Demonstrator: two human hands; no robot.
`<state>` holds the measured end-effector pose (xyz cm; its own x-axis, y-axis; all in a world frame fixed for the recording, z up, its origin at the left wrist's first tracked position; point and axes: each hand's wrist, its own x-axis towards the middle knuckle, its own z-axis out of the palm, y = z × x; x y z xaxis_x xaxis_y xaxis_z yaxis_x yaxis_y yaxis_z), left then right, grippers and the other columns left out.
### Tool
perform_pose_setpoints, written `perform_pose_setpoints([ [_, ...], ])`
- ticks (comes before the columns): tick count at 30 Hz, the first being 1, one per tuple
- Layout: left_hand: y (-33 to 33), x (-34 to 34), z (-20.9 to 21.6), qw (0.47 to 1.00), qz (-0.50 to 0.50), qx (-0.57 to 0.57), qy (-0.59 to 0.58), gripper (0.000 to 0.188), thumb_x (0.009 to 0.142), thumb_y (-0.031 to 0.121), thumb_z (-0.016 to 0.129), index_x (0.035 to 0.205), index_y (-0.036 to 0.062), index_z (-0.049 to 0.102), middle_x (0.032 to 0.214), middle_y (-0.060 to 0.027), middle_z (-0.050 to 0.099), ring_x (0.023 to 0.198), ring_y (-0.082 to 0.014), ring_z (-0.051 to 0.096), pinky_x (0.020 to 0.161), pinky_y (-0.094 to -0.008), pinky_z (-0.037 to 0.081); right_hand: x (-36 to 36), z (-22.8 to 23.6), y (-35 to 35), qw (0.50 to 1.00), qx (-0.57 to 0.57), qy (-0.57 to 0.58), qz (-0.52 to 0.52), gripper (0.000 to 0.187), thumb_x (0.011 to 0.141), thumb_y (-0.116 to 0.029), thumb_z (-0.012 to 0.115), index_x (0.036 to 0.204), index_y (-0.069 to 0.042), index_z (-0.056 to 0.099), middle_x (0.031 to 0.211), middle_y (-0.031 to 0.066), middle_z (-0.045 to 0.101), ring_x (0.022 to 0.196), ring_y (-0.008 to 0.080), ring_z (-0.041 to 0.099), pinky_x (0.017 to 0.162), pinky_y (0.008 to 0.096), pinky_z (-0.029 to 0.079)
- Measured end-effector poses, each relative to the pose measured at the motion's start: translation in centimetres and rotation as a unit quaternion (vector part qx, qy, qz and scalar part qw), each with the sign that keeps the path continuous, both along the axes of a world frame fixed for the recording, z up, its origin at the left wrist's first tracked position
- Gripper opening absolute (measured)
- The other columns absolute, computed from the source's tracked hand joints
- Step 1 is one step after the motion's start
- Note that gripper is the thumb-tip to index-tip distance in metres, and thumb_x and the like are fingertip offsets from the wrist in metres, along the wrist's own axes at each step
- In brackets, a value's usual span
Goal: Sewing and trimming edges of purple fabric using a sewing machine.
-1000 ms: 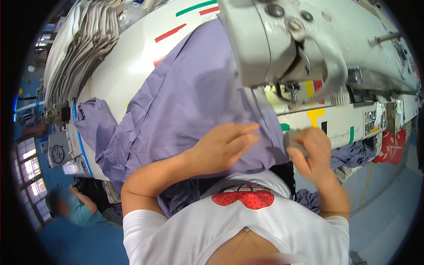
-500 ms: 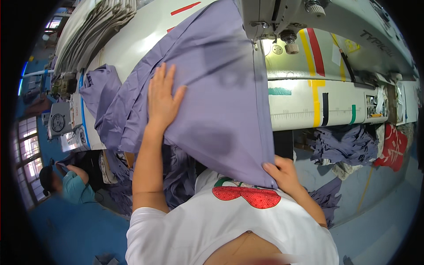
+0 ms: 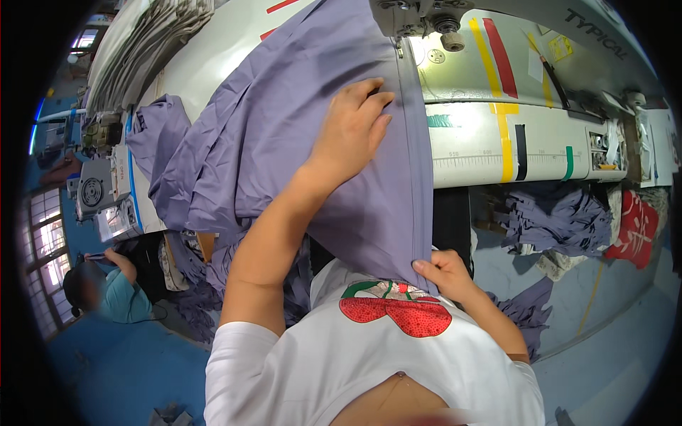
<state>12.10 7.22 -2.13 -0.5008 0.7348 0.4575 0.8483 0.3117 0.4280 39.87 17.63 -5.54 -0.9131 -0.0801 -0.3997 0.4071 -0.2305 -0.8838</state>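
A large piece of purple fabric (image 3: 277, 135) lies over the sewing machine bed and hangs down toward my body. Its straight right edge has a folded, stitched seam that runs up to the presser foot (image 3: 399, 51) of the sewing machine (image 3: 419, 18). My left hand (image 3: 349, 135) rests palm down on the cloth, left of that seam, with its fingers apart and slightly bent. At the near end of the seam, my right hand (image 3: 451, 275) pinches the corner of the fabric between thumb and fingers, close to my shirt.
A stack of pale cloth pieces (image 3: 135, 60) sits at the far left. Bundled purple pieces (image 3: 558, 220) and a red cloth (image 3: 634, 228) lie beyond the table at right. Coloured tape strips (image 3: 506, 142) mark the machine bed. A co-worker (image 3: 117, 287) in teal is at far left.
My left hand has slid right across the fabric, toward the seam, and the cloth to its left is more wrinkled. My right hand keeps its pinch on the corner.
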Motion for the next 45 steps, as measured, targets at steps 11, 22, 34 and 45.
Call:
perform_pose_setpoints([
  [11, 0.6, -1.8, -0.9, 0.998, -0.054, 0.011, 0.005, 0.020, 0.082, 0.002, 0.065, 0.101, 0.0039, 0.066, 0.112, -0.0102, 0.064, 0.103, -0.0292, 0.060, 0.088, -0.0378, 0.050, 0.7, -0.6, 1.1, 0.983, -0.183, -0.007, 0.017, 0.024, 0.097, -0.018, 0.061, 0.101, 0.004, 0.071, 0.082, -0.0007, 0.066, 0.074, 0.0049, 0.053, 0.067, 0.0232, 0.046],
  [22, 0.2, -1.8, -0.3, 0.993, -0.106, -0.007, 0.051, 0.028, 0.078, -0.001, 0.065, 0.105, 0.0061, 0.068, 0.111, -0.0074, 0.065, 0.105, -0.0271, 0.061, 0.091, -0.0382, 0.050, 1.2, -2.1, 1.7, 0.962, -0.268, -0.042, 0.039, 0.023, 0.095, -0.016, 0.064, 0.099, 0.005, 0.072, 0.080, -0.0015, 0.064, 0.071, 0.0052, 0.051, 0.063, 0.0225, 0.042],
  [34, 0.0, -2.1, -1.0, 0.989, -0.132, 0.005, 0.059, 0.033, 0.079, 0.003, 0.067, 0.111, 0.0095, 0.066, 0.112, -0.0044, 0.066, 0.111, -0.0248, 0.060, 0.098, -0.0383, 0.046, 2.0, -3.5, 1.3, 0.952, -0.295, -0.088, -0.004, 0.023, 0.088, -0.008, 0.066, 0.103, 0.008, 0.071, 0.103, 0.0146, 0.071, 0.090, 0.0175, 0.065, 0.079, 0.0296, 0.051],
  [45, 0.1, -2.2, -1.6, 0.989, -0.129, 0.019, 0.064, 0.025, 0.080, 0.005, 0.068, 0.105, 0.0056, 0.065, 0.111, -0.0060, 0.064, 0.108, -0.0245, 0.060, 0.092, -0.0364, 0.049, 1.7, -3.0, 1.4, 0.953, -0.295, -0.065, -0.016, 0.022, 0.089, -0.009, 0.066, 0.101, 0.009, 0.071, 0.098, 0.0116, 0.072, 0.082, 0.0124, 0.063, 0.072, 0.0264, 0.049],
])
